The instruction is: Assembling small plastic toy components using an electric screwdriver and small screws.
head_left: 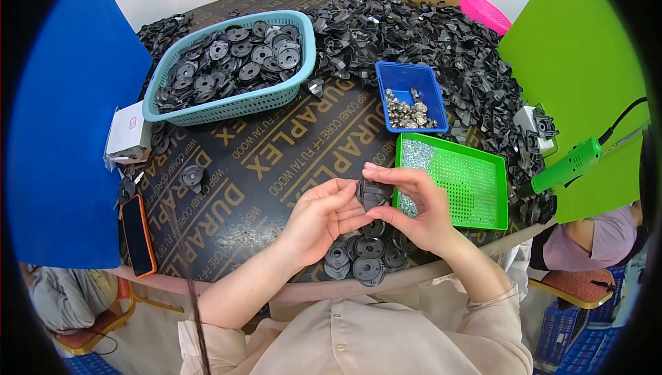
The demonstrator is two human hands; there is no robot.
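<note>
Both hands meet above the near edge of the tabletop [276,161]. The left hand [321,216] and the right hand [420,209] are each curled, fingertips pinched on 1 small dark plastic part [372,192] held between them, just above a cluster of black round discs [365,258]. The part looks light, rigid and hard-edged, probably smooth enough to slip, so it is best gripped by its outer rim. A green tray [483,168] lies just beside the right hand; a teal basket [227,103] of discs sits farther back.
</note>
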